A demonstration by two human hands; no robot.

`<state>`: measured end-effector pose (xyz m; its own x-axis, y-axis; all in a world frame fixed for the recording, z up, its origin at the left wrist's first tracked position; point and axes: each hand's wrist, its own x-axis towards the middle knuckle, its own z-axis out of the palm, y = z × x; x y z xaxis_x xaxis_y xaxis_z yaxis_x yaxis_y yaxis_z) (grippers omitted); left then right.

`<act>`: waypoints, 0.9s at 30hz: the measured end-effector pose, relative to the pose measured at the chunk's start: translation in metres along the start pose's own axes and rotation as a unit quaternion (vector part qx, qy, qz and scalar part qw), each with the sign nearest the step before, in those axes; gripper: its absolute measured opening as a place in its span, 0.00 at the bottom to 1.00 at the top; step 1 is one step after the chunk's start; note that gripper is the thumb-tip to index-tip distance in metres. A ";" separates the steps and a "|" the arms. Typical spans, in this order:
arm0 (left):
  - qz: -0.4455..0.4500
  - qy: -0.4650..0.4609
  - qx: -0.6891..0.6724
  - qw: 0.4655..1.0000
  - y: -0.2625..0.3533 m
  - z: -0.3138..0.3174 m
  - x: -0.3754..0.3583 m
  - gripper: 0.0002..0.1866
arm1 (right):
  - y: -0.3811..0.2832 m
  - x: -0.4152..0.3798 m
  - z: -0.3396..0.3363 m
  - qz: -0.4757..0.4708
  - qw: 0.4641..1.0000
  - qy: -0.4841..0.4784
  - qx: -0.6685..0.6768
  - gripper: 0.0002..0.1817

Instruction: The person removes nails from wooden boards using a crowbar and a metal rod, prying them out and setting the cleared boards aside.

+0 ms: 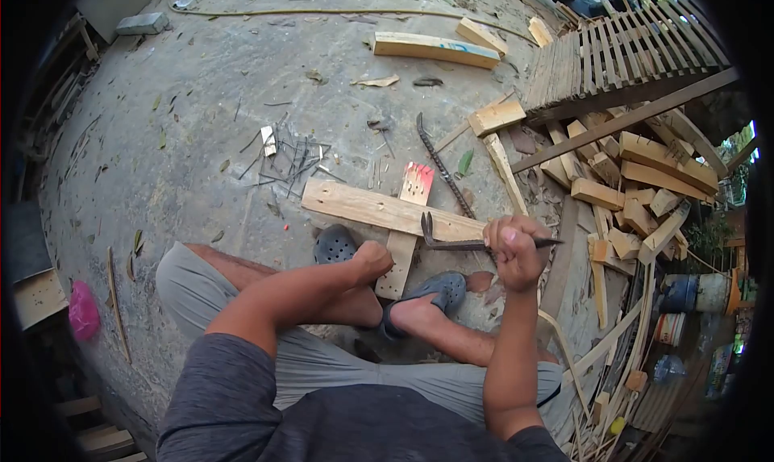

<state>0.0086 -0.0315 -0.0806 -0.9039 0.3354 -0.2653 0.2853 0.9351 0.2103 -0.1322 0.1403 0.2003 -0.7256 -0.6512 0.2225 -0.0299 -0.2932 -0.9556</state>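
Note:
My right hand (517,251) is closed around a dark pry bar (459,245), its forked, bent claw end pointing left over a wooden plank (363,207). The bar's pointed end sticks out to the right of my fist. The plank lies across a shorter board (401,256) with nail holes and a red-stained far end. My left hand (373,261) is a fist beside the shorter board's near part; whatever its fingers hold is hidden. A second, ribbed metal bar (436,160) with a bent tip lies on the ground, passing behind the plank's right end.
Loose nails (294,162) lie scattered on the concrete ground (218,83). Wooden blocks (601,192) are heaped at right beside a slatted wooden piece (621,55). A thick beam (435,49) lies at the back, near a yellowish hose (322,11). A pink bag (83,310) is at left.

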 end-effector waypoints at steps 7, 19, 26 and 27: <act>0.095 -0.067 0.052 0.992 -0.045 0.009 0.011 0.12 | 0.015 0.096 0.019 0.092 0.994 0.061 0.015 0.17; 0.134 -0.016 -0.019 0.991 -0.059 -0.037 -0.025 0.12 | 0.030 0.145 0.048 0.132 0.986 0.099 -0.041 0.19; -0.125 0.142 -0.125 0.974 -0.207 -0.119 -0.013 0.12 | 0.023 0.098 0.035 0.092 0.993 0.078 0.004 0.19; -0.115 0.181 -0.091 0.973 -0.221 -0.109 0.015 0.12 | 0.023 0.097 0.033 0.084 0.993 0.087 0.002 0.19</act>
<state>-0.1026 -0.2457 -0.0290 -0.9995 0.0278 0.0168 0.0320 0.9340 0.3559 -0.1806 0.0477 0.2065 -0.8274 -0.5611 0.0239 0.1037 -0.1945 -0.9754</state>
